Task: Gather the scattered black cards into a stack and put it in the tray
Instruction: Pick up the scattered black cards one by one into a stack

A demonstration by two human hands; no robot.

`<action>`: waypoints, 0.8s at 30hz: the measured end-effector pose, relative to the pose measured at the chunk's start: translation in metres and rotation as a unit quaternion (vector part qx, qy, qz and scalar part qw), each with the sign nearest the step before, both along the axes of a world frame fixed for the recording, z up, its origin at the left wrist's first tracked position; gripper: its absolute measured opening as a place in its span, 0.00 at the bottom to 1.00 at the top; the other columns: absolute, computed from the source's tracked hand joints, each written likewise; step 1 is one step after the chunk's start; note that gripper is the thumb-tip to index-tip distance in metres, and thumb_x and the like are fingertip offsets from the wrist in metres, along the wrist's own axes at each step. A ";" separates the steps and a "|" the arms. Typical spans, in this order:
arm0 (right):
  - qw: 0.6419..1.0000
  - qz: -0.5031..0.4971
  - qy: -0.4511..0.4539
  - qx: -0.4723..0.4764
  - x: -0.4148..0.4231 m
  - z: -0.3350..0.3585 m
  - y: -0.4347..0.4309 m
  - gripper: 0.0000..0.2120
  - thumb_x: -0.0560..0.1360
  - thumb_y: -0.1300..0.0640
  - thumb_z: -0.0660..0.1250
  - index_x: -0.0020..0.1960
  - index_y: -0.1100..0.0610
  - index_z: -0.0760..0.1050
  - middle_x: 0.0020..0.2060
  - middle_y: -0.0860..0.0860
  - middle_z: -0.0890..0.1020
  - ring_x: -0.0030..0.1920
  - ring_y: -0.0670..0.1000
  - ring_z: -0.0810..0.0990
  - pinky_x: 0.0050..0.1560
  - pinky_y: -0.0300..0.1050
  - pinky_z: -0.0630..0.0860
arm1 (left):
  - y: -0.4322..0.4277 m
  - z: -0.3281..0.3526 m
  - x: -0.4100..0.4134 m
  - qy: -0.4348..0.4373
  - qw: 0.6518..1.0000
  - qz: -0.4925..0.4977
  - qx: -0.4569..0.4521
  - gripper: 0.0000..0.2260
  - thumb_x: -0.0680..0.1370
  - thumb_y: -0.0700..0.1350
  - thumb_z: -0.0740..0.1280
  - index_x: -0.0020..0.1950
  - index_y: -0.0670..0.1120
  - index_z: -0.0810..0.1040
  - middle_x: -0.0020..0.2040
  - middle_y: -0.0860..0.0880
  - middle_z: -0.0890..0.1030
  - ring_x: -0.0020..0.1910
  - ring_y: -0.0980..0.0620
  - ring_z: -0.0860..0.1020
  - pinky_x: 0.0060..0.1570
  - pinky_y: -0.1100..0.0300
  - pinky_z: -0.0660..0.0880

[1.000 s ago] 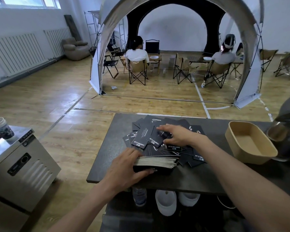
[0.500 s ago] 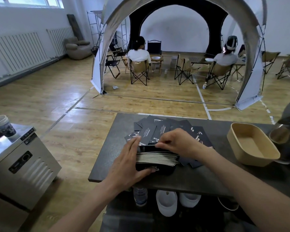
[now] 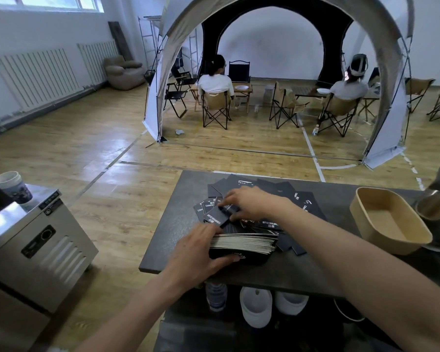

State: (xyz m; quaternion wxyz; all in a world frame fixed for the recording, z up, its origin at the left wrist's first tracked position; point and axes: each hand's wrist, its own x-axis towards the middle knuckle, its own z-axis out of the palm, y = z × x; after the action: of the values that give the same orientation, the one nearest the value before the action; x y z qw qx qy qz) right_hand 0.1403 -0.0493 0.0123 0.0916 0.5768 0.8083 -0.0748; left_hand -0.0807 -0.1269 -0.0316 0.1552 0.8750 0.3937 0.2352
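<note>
Head view: L grip [image 3: 196, 252] clasped stack [image 3: 241, 246] at its left end, long axis L–R; R grip [image 3: 254, 201] pinched loose cards [image 3: 215, 217] just beyond; tray [image 3: 374, 212] lay right, nearer R grip.

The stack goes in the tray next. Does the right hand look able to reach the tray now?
Likely yes: the tray stands open right of the scattered cards, nothing between it and the right hand, which pinches a few of them.
</note>
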 end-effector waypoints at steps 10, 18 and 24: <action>0.955 0.102 0.104 0.258 0.025 -0.001 -0.060 0.16 0.81 0.44 0.60 0.50 0.48 0.85 0.46 0.43 0.86 0.51 0.47 0.83 0.62 0.49 0.75 | -0.002 -0.002 0.001 -0.010 0.996 0.013 0.088 0.29 0.69 0.70 0.70 0.61 0.51 0.75 0.67 0.51 0.67 0.66 0.53 0.67 0.59 0.61 0.72; 0.924 -0.111 0.366 -0.034 0.056 0.023 -0.080 0.09 0.79 0.55 0.70 0.57 0.53 0.84 0.48 0.47 0.88 0.50 0.44 0.86 0.59 0.44 0.80 | 0.001 0.003 0.002 -0.029 0.998 -0.039 0.029 0.28 0.72 0.62 0.74 0.68 0.59 0.69 0.61 0.58 0.79 0.56 0.66 0.67 0.58 0.60 0.71; 0.982 -0.108 0.146 -0.049 0.088 0.007 -0.081 0.28 0.68 0.56 0.78 0.66 0.42 0.79 0.70 0.42 0.76 0.69 0.46 0.74 0.70 0.45 0.71 | 0.009 0.005 0.000 -0.029 0.993 -0.114 0.015 0.21 0.73 0.61 0.74 0.63 0.62 0.72 0.59 0.64 0.77 0.57 0.64 0.75 0.56 0.64 0.74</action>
State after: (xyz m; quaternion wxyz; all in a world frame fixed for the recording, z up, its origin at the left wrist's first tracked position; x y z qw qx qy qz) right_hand 0.2284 -0.1306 0.0196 -0.0079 0.6386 0.7409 -0.2076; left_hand -0.0805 -0.1176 -0.0264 0.1789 0.9092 0.2834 0.2471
